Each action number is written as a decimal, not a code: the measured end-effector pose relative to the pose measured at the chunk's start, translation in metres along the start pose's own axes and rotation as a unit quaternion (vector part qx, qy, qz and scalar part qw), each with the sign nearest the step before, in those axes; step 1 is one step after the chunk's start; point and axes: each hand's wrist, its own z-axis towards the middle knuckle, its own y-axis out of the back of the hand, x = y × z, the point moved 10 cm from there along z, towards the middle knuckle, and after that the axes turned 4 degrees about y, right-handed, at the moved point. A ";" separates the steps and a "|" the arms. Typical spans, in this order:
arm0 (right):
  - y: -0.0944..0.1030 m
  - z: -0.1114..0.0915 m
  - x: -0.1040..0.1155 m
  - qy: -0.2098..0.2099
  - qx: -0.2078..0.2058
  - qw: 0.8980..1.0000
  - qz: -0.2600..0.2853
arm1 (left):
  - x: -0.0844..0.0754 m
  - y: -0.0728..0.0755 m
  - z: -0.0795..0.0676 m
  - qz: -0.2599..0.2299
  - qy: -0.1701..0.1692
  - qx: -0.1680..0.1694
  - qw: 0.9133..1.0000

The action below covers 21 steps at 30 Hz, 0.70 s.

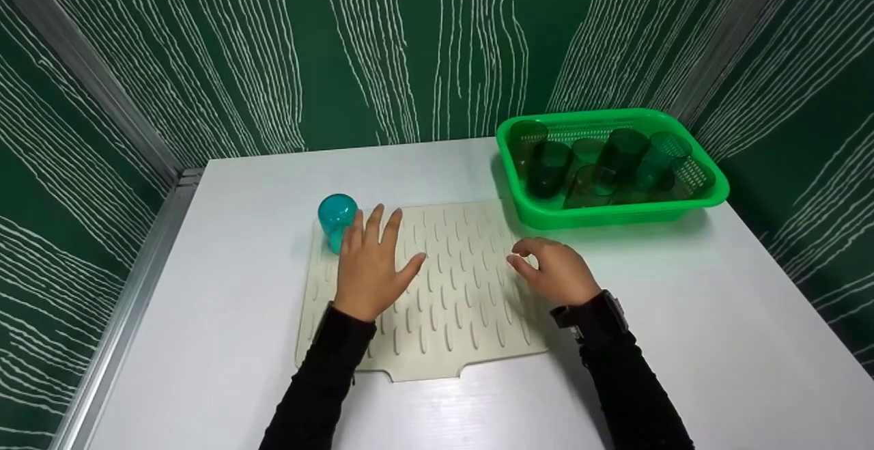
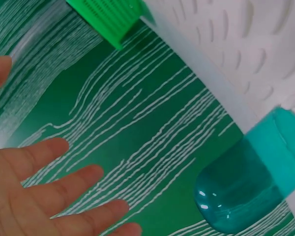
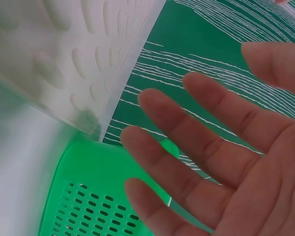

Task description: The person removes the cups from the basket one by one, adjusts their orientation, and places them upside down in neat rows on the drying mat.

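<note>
You're holding your left hand (image 1: 369, 269) wide, right hand (image 1: 561, 274) curved, empty; avoid brushing the turquoise cup (image 1: 337, 214) left of centre.

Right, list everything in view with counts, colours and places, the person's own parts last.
Cup: one, blue-green, mat's far left corner
Mat: one, cream, on the table
Basket: one, green, table's far right
Glasses: several, overlapping, dark-looking, in the basket
Table: one, white, under everything
Walls: three, green with white lines, around the table
Left hand: one, bare, near the cup
Right hand: one, bare, mat's right side
Sleeves: two, black, on the arms
</note>
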 end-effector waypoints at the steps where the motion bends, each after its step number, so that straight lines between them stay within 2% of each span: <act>1: 0.000 0.000 0.000 0.000 0.000 1.000 0.000 | 0.000 -0.002 -0.002 -0.002 0.003 0.005 1.000; 9: -0.001 0.002 0.001 0.000 -0.002 1.000 0.001 | 0.007 -0.025 -0.017 -0.011 0.039 0.073 0.997; 14: 0.000 0.004 0.000 -0.002 -0.005 1.000 0.003 | 0.009 -0.030 -0.021 -0.010 0.050 0.089 0.995; 21: 0.001 0.006 0.001 -0.006 -0.008 1.000 0.017 | 0.009 -0.029 -0.024 -0.008 0.053 0.094 0.994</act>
